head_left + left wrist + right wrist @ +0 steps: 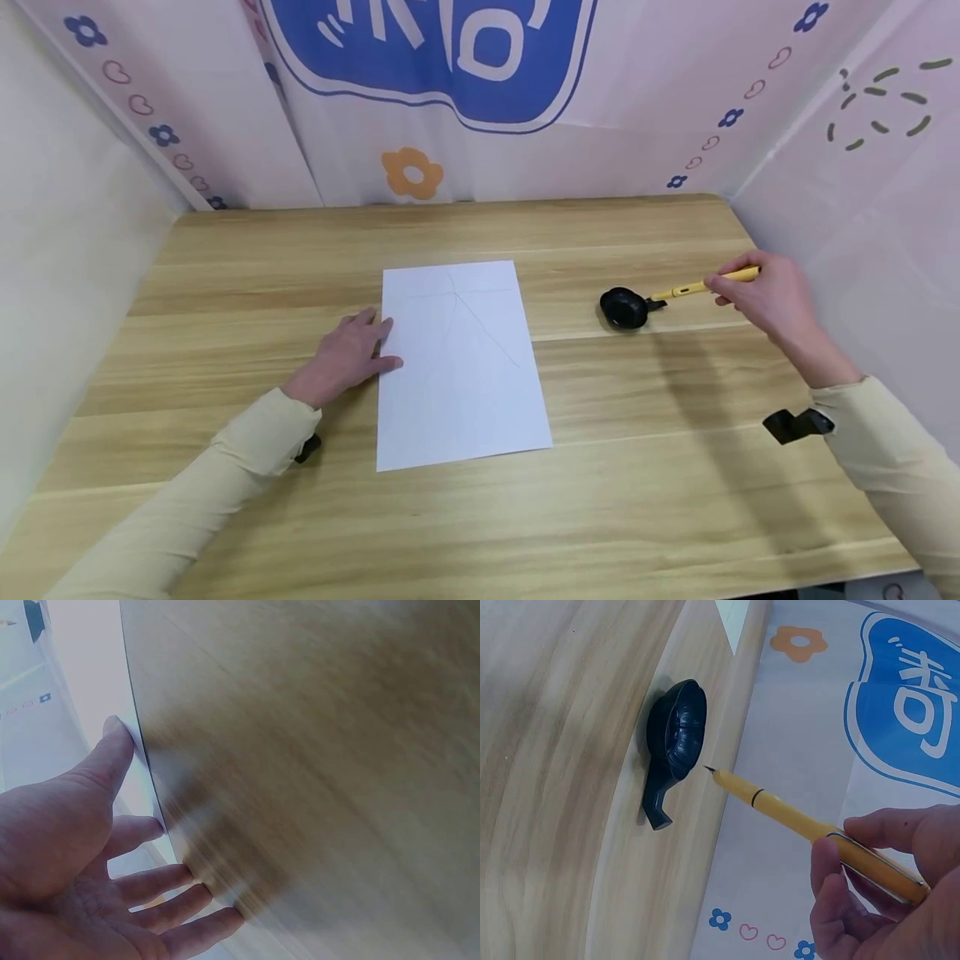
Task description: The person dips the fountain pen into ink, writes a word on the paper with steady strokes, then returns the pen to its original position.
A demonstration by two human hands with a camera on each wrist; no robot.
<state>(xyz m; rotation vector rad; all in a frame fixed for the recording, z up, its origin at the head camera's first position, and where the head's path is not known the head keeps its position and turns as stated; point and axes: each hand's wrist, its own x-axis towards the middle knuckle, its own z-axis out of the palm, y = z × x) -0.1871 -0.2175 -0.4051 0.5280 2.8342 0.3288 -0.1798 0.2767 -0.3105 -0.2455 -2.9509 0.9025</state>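
My right hand (772, 293) pinches a yellow pen (780, 814) between thumb and fingers. The pen's dark pointed tip is directed at a small black pan-shaped dish (624, 308). In the right wrist view a gap shows between the tip and the dish (679, 731); from the head view I cannot tell if they touch. A white sheet of paper (457, 400) with several thin lines drawn on its upper half lies left of the dish. On its left edge rests my left hand (345, 354), fingers spread, thumb and a fingertip on the paper.
The wooden table (600, 500) meets a printed back curtain (600, 167) and plain side panels at left and right. A black strap piece (798, 425) sticks out from the right sleeve, above the table.
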